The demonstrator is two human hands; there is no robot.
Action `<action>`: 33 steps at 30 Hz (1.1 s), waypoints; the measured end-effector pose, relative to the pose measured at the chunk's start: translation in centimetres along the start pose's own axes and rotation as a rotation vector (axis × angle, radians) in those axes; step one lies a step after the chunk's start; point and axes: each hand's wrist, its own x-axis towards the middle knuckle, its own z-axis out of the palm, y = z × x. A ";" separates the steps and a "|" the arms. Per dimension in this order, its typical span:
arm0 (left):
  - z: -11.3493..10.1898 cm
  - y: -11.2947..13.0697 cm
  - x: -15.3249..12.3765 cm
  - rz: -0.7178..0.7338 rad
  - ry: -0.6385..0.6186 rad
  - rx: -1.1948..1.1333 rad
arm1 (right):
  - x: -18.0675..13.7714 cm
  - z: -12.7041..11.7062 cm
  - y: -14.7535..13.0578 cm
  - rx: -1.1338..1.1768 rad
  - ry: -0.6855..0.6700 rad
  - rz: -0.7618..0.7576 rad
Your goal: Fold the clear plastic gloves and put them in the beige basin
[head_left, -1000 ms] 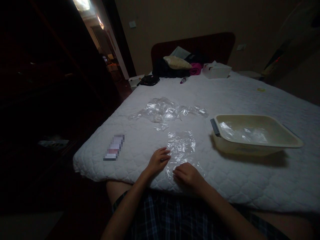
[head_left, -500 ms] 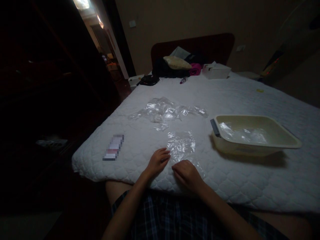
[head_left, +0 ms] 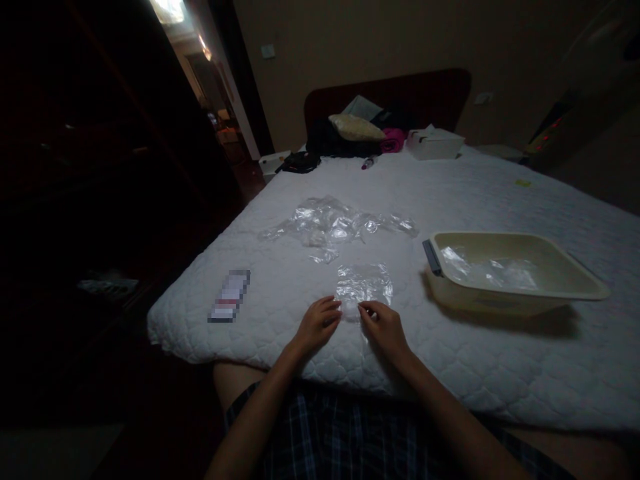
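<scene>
A clear plastic bag (head_left: 364, 281) lies flat on the white quilted bed just in front of me, its surface wrinkled and shiny. My left hand (head_left: 318, 325) rests at its left edge, fingers stretched out and slightly apart. At the near right part of the bag, my right hand (head_left: 384, 328) has thumb and forefinger pinched together on the film. Some of the near end of the bag is hidden beneath that hand. Farther out lies a loose heap of crumpled clear plastic bags (head_left: 330, 219).
To the right stands a cream plastic basin (head_left: 510, 303) with grey handles and clear plastic bags inside. A blurred-out phone-shaped object (head_left: 230, 297) lies at left. Dark clothes, a cushion (head_left: 356, 127) and a white box (head_left: 435, 144) sit by the headboard (head_left: 440, 87).
My right hand has moved a little forward and right, from a curled pose over the bag's near end to a pinch on the film. My left hand has stayed nearly still.
</scene>
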 end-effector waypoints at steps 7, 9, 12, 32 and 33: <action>0.2 -0.3 -0.3 -0.020 0.002 0.030 | 1.4 0.1 1.3 -0.146 0.027 0.104; 0.2 -0.2 -0.2 -0.020 0.002 0.027 | 1.6 0.1 1.6 -0.215 0.009 0.073; 0.2 -0.1 -0.2 -0.021 0.003 0.019 | 1.9 0.2 2.1 -0.285 -0.020 -0.002; -0.3 0.7 0.2 0.087 -0.077 0.160 | 0.5 -2.5 1.2 -0.163 -0.183 -0.252; -0.3 0.7 0.2 0.086 -0.074 0.159 | -0.2 -3.1 1.2 -0.196 -0.208 -0.335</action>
